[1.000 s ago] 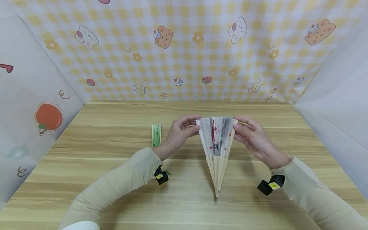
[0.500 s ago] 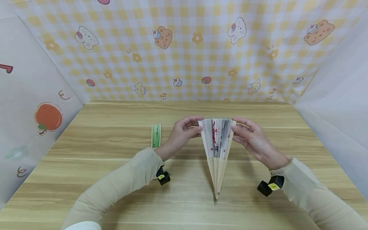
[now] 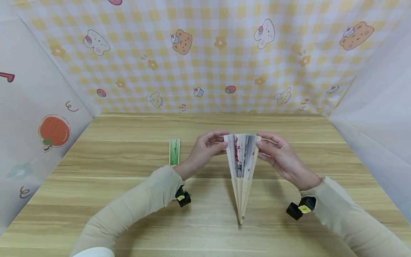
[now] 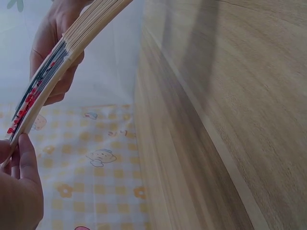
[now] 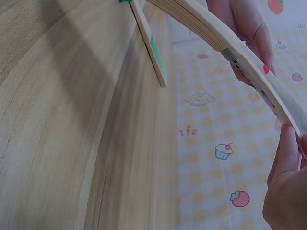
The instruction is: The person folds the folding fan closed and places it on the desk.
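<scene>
A folding hand fan [image 3: 241, 160], partly spread, stands between both hands in the head view, pivot end towards the person. Its pleated leaf is white and grey with red blossoms; the ribs are pale wood. At the fan's left outer edge, the left hand [image 3: 207, 148] pinches the upper corner between thumb and fingers. Opposite it, the right hand [image 3: 285, 162] pinches the right upper corner the same way. Seen by the left wrist camera, the fan [image 4: 41, 91] is side-on, its ribs stacked close and bowed. The right wrist view shows the fan's curved outer rib [image 5: 266, 91].
A narrow green strip [image 3: 174, 151] with pale wooden edges and dark marks lies left of the left hand, partly hidden by that forearm. All this is on a wood-grain table [image 3: 128, 157]. A yellow checked cloth [image 3: 205, 64] hangs behind it.
Both hands have come slightly closer together, and the fan's spread has narrowed. The left hand shifted right, the right hand a little left. The green strip has not moved.
</scene>
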Action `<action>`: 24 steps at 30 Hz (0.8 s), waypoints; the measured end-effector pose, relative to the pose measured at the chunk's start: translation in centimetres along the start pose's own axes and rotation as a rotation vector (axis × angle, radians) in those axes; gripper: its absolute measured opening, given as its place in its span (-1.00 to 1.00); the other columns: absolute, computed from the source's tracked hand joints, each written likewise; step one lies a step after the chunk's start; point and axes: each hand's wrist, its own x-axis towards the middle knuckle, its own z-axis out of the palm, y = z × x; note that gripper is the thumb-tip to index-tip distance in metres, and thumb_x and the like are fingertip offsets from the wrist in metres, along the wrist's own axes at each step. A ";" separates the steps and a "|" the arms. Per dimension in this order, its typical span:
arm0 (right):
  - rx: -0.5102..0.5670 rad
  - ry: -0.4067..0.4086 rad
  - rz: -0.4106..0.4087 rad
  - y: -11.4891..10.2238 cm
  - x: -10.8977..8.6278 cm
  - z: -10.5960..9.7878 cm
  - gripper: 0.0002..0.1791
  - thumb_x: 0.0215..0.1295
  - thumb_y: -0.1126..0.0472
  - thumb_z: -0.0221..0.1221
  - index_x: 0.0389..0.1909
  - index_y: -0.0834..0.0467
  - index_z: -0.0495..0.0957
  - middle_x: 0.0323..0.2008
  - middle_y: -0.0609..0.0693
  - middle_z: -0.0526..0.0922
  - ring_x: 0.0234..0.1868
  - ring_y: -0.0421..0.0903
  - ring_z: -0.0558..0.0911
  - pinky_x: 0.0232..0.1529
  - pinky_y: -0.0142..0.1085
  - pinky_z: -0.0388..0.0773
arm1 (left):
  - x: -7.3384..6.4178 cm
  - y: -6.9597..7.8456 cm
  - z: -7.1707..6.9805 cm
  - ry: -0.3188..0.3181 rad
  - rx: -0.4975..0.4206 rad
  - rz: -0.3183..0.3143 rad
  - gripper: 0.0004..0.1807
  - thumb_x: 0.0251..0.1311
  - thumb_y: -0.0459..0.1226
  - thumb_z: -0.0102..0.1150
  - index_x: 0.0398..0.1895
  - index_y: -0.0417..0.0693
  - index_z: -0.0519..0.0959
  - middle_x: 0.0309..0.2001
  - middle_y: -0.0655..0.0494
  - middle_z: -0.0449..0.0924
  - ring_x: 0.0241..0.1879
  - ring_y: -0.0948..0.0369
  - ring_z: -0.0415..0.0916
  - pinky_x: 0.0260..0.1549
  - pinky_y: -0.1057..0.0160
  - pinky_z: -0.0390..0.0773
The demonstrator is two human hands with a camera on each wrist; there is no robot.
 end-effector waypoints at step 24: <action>-0.014 -0.020 0.002 0.4 0.1 0.2 -0.78 0.20 0.42 0.04 -0.20 0.11 0.50 -0.33 -0.02 0.58 -0.29 -0.14 0.59 -0.21 -0.36 0.56 | 0.1 -0.3 0.2 -0.060 0.017 -0.007 -0.63 0.16 -0.43 0.02 0.08 -0.25 0.37 -0.16 -0.09 0.47 -0.21 0.16 0.48 -0.11 -0.04 0.46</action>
